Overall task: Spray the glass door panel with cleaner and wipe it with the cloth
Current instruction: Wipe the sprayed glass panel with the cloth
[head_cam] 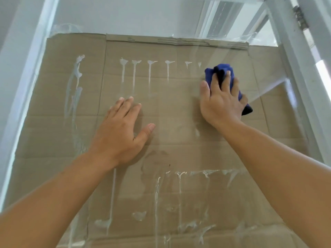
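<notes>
- Pressing bunched blue cloth (226, 76) against glass door panel (179, 24), right hand (221, 102) gripping it.
- Resting left hand (121, 133) flat, fingers released.
- Showing cardboard (179, 140) behind; white cleaner drips (150, 72) streaking beside cloth.

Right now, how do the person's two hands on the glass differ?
The left hand lies flat and bare with fingers spread; the right hand presses a bunched blue cloth. The left sits lower and mid-panel, the right higher near the white door frame. Both are against the glass door panel.
</notes>
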A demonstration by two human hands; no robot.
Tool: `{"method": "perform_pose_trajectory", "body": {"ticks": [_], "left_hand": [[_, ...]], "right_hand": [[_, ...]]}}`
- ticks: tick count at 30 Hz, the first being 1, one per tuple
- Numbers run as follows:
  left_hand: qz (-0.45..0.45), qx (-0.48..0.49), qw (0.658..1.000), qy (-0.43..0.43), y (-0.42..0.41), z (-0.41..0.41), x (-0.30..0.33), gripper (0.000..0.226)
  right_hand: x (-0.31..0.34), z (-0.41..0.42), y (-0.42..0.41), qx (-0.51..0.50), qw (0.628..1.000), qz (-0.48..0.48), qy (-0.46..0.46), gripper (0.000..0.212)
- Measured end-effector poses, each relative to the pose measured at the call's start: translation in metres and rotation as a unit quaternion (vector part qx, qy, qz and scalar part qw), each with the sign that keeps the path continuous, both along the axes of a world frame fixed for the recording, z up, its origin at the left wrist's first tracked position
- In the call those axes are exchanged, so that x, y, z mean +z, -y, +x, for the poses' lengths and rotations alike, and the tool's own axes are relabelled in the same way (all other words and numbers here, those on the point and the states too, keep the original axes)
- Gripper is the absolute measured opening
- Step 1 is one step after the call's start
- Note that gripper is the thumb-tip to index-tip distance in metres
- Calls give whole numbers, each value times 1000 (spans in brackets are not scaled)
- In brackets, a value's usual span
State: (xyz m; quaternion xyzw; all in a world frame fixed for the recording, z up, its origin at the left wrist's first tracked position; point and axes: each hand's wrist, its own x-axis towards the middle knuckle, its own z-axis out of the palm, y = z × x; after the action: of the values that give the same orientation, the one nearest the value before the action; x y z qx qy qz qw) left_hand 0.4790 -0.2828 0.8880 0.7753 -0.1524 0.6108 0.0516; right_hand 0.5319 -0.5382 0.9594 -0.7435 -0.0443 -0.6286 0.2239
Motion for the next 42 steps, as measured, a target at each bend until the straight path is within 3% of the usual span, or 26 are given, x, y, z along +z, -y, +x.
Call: {"method": "perform_pose_trajectory", "body": {"ticks": [2, 4, 6, 8, 10, 12, 14, 15, 17, 19, 20, 21, 22, 24, 26, 27, 29, 31, 32, 33, 34, 37, 39, 40, 42], "left_hand": [[-7, -4, 1000, -3, -7, 0, 2, 93], [-10, -7, 1000, -4, -11, 0, 4, 93], [-15, -12, 1000, 0, -14, -1, 6, 89], [-16, -12, 1000, 0, -17, -3, 7, 85], [-13, -12, 1000, -2, -21, -5, 7, 84], [-14, -14, 1000, -8, -26, -5, 9, 84], [-13, -11, 1000, -11, -28, -3, 9, 85], [-12, -9, 1000, -11, -29, -2, 10, 85], [-10, -3, 1000, -6, -27, 0, 10, 85], [-12, 1, 1000, 2, -25, 1, 11, 83], [-16, 2, 1000, 5, -23, 1, 11, 83], [-20, 5, 1000, 8, -23, 1, 11, 82], [-24, 8, 1000, 12, -22, 1, 11, 82], [-30, 11, 999, 15, -21, 1, 10, 81], [-36, 7, 999, 17, -19, 3, 10, 80], [-37, 6, 999, 20, -18, 4, 9, 79], [-40, 6, 999, 32, -17, 8, 7, 77], [-45, 3, 998, 43, -15, 10, 7, 75], [-49, 2, 998, 45, -14, 10, 7, 74], [-52, 2, 998, 46, -13, 10, 8, 73], [-54, 3, 997, 47, -13, 10, 8, 72], [-51, 11, 997, 49, -14, 9, 9, 70], [-49, 17, 997, 52, -15, 8, 10, 69], [-48, 21, 997, 56, -15, 8, 11, 69], [-45, 29, 997, 59, -15, 7, 12, 69]], "right_hand": [[2, -9, -25, 8, 1000, -20, -23, 73], [-7, -11, -40, -20, 982, -188, 16, 74], [-18, -4, -35, -46, 921, -376, 90, 71], [-22, 4, -19, -66, 881, -448, 139, 68], [-19, 8, -5, -77, 922, -353, 138, 68], [-15, 5, -5, -68, 984, -147, 80, 66], [-8, -1, -18, -18, 1000, -9, 15, 69], [-8, -6, -25, -13, 1000, -19, 4, 71], [-14, -8, -29, -33, 980, -187, 54, 74], [-24, 0, -15, -55, 909, -397, 119, 73], [-28, 5, -4, -76, 879, -451, 138, 71], [-27, 10, 7, -93, 876, -450, 148, 71], [-24, 13, 16, -101, 901, -396, 145, 71], [-15, 8, 18, -86, 975, -183, 95, 69], [-1, 0, 8, -6, 1000, -15, 5, 68], [0, -7, 0, 15, 1000, -14, -17, 70], [-7, -12, -5, -5, 981, -192, 26, 79], [-15, -3, 8, -39, 907, -409, 96, 78], [-17, 4, 18, -59, 875, -464, 121, 72], [-13, 9, 28, -74, 872, -463, 142, 68], [-7, 13, 37, -84, 897, -408, 148, 66], [21, 8, 33, -64, 994, -76, 48, 70], [49, -4, 16, 11, 996, 73, -47, 78], [59, -9, 7, 19, 996, 63, -64, 81], [67, -11, -2, 5, 995, -97, -24, 82]]}}
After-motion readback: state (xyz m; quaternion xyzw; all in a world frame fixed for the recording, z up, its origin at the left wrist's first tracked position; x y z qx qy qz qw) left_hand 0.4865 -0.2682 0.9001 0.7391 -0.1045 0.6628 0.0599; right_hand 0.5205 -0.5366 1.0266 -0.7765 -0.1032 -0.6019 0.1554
